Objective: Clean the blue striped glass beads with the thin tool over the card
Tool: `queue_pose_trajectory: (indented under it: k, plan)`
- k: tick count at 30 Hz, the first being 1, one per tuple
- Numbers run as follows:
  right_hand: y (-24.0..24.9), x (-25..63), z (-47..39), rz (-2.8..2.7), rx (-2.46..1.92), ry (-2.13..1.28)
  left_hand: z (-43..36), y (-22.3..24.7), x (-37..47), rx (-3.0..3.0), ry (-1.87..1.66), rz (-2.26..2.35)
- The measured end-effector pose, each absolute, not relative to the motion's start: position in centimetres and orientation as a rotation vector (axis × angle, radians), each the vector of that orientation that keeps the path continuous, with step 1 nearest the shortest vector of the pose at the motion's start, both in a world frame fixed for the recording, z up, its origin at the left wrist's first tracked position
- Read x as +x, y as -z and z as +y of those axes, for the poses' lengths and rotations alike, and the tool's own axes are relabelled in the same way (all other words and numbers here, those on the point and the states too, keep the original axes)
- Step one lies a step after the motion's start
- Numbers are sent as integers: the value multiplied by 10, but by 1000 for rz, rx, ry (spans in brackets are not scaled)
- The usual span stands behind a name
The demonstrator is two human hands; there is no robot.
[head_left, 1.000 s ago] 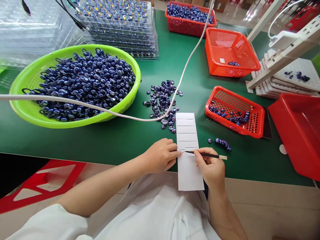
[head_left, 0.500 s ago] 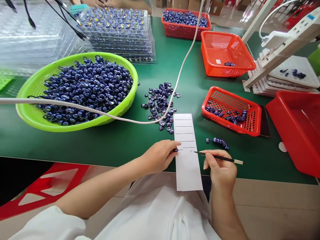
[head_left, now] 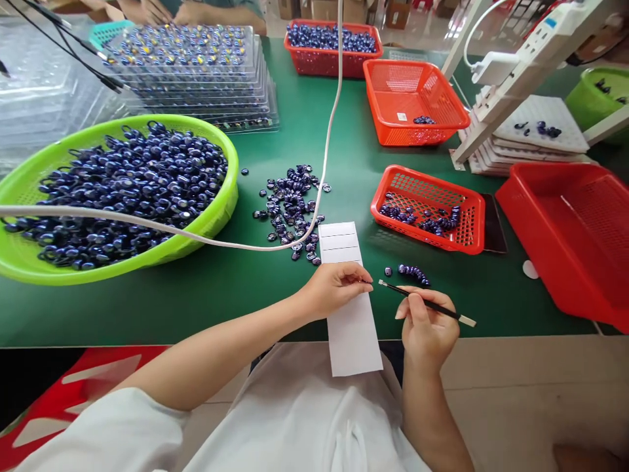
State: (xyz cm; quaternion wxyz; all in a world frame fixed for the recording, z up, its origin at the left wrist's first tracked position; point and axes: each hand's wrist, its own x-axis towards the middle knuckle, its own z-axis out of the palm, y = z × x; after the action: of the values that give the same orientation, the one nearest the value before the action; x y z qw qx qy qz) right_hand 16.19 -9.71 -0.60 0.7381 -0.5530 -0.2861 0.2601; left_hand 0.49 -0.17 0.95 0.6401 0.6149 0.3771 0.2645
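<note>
My left hand [head_left: 339, 288] is above the ruled white paper strip [head_left: 354, 347], thumb and fingers pinched on a small dark blue bead that is mostly hidden. In my right hand [head_left: 430, 328] is a pair of thin black tweezers [head_left: 439, 308] with a pale rear end. A tiny pale piece shows at their tip, just right of my left fingertips and apart from them. Beyond my right hand lie a short row of glossy blue beads [head_left: 413, 273] and one single bead [head_left: 388, 271]. A loose pile of similar beads [head_left: 292, 203] is behind the strip.
A green basket [head_left: 228, 190] heaped with looped blue pieces stands left. Red baskets [head_left: 427, 239] [head_left: 417, 134] and a red bin [head_left: 565, 262] are on the right. A white cable [head_left: 236, 245] crosses the table. Stacked clear trays [head_left: 265, 98] stand behind; another person's hands [head_left: 171, 12] are beyond.
My left hand has moved right and up over the strip, its fingertips closer to the tweezers. The tweezers' tip has lifted off the paper. The whole view has shifted.
</note>
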Motion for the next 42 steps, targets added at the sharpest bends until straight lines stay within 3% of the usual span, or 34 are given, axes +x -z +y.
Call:
queue_pose_trajectory:
  k: [24,42]
  plan:
    - [5,154,-102,-855,-1482,-531,-11,2,-3,1940,-636,796]
    - [4,152,-101,-913,-1589,-427,-10,0,-3,1972,-585,790]
